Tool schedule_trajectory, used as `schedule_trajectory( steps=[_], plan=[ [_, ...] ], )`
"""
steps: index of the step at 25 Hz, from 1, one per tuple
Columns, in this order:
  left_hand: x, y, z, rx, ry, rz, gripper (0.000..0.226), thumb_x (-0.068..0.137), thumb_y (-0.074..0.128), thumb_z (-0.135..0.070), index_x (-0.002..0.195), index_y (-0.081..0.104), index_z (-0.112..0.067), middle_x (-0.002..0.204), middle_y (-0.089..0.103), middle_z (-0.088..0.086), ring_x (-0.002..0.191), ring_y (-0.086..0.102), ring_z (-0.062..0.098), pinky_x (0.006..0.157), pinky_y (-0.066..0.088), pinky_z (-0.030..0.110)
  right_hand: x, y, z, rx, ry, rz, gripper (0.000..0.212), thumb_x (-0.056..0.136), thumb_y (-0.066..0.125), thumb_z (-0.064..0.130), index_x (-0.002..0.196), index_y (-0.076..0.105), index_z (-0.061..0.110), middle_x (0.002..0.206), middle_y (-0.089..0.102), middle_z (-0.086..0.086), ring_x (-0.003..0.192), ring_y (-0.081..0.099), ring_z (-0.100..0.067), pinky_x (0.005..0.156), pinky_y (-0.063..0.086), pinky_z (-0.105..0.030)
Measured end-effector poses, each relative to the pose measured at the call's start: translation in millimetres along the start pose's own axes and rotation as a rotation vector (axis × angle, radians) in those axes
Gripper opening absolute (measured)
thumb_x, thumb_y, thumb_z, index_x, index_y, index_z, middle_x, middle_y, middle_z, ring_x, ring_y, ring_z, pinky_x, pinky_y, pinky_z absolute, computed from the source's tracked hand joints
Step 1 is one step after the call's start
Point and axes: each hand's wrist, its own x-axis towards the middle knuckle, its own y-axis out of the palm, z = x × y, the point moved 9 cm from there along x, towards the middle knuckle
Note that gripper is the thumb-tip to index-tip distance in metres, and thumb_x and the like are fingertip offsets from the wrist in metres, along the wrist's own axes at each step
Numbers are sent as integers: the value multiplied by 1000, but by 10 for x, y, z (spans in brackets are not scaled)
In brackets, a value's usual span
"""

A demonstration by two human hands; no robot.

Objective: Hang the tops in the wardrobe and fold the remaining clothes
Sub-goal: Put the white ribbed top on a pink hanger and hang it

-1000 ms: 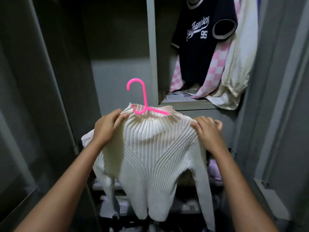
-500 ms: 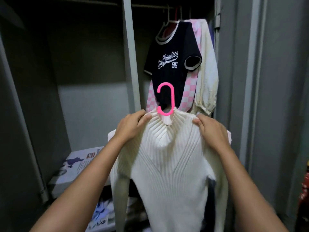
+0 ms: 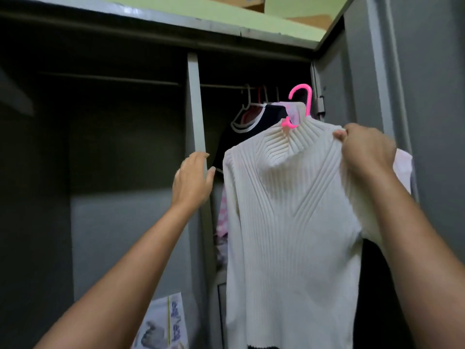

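Grey painted metal, flat and hard-edged, forms the wardrobe divider post, and my left hand rests against it with fingers straight and relaxed, holding nothing. To its right, the hanging rail in the right compartment is a thin dull rod already carrying a navy top with white trim on a pale hanger. The white ribbed sweater hangs in front of that compartment, just below the rail; its knit is soft, stretchy, with ribs converging in a V below a high neck. The glossy pink plastic hanger stands out of the neck, hook not yet on the rail. My right hand pinches the sweater's shoulder, fingers curled into the fabric. I judge the hook needs lifting over the rail beside the navy top; gripping knit alone risks the hanger tilting, so steadying with the left hand would help.
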Motion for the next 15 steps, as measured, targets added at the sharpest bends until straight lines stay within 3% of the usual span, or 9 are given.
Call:
schedule_trajectory(
  steps=[3,7,11,15],
  plan=[
    [374,246,-91,110,90,-10,64,96,51,-34,150,24,-13,157,22,2,146,16,18,118,15,37,555,237,463,-36,-27,-62,28,99,38,20,109,60,7,111,62,-21,103,59,-37,72,33,-34],
    [912,629,-34,373,125,-37,83,96,44,-44,152,-5,-7,160,-12,7,147,-12,22,121,-3,40,1300,683,1205,-100,-69,-92,25,95,42,10,106,64,4,106,65,-17,97,62,-34,71,36,-33],
    [1160,816,89,561,25,-193,92,95,37,-54,148,-15,-1,157,-22,14,145,-19,27,120,-6,41,1808,1205,1769,-171,-101,-71,25,88,47,-1,104,64,5,105,66,-13,97,63,-32,69,35,-32],
    [1163,837,110,581,50,-320,93,93,36,-56,149,-14,0,157,-19,16,147,-14,27,121,0,41,2089,1686,2137,-232,-148,-92,24,86,47,-5,101,64,5,96,68,-11,88,66,-29,65,35,-29]
  ],
)
